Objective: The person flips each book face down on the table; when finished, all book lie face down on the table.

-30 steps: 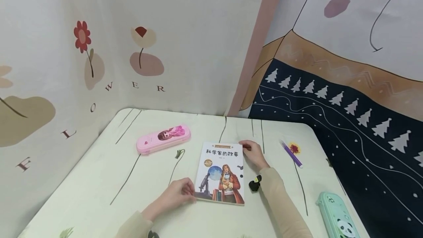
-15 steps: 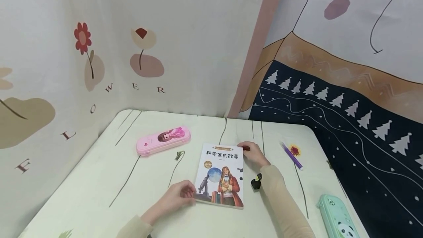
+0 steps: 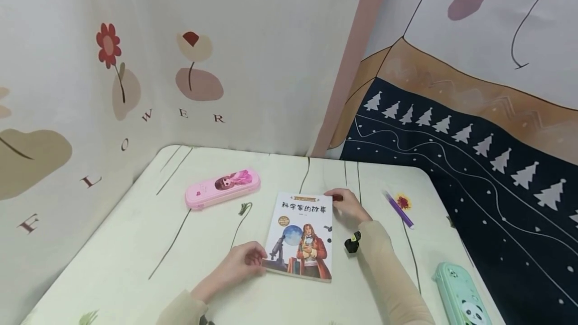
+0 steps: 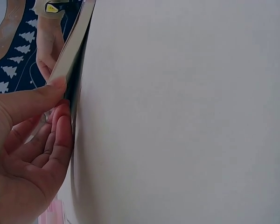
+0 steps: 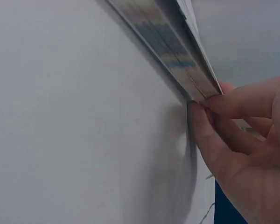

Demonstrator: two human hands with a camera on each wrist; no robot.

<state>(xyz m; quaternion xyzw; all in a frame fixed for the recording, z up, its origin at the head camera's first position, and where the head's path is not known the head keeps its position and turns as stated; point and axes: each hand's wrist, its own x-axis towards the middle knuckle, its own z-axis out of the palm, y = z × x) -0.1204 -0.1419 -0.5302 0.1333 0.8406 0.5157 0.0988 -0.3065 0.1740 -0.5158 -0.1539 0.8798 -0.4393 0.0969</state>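
A paperback book (image 3: 298, 237) lies face up on the table, its white cover printed with Chinese characters, a blue globe, a telescope and a long-haired figure in a red coat. At its lower left corner my left hand (image 3: 241, 263) pinches the edge; in the left wrist view the thumb of the left hand (image 4: 32, 144) is on the book's page edge (image 4: 74, 51), with the fingers curled beneath. My right hand (image 3: 348, 207) holds the upper right corner. Close up in the right wrist view, finger and thumb of the right hand (image 5: 245, 135) pinch the book's corner (image 5: 165, 49).
On the table (image 3: 189, 285), a pink pencil case (image 3: 223, 189) lies back left. Toward the right are a purple marker (image 3: 399, 209) and a mint-green pencil case (image 3: 462, 295) with a panda. A printed curtain (image 3: 253, 64) stands behind the table.
The book's lower end has shifted slightly left, with the left hand still at its corner. The right hand keeps its grip at the upper right corner. The head view has moved a little.
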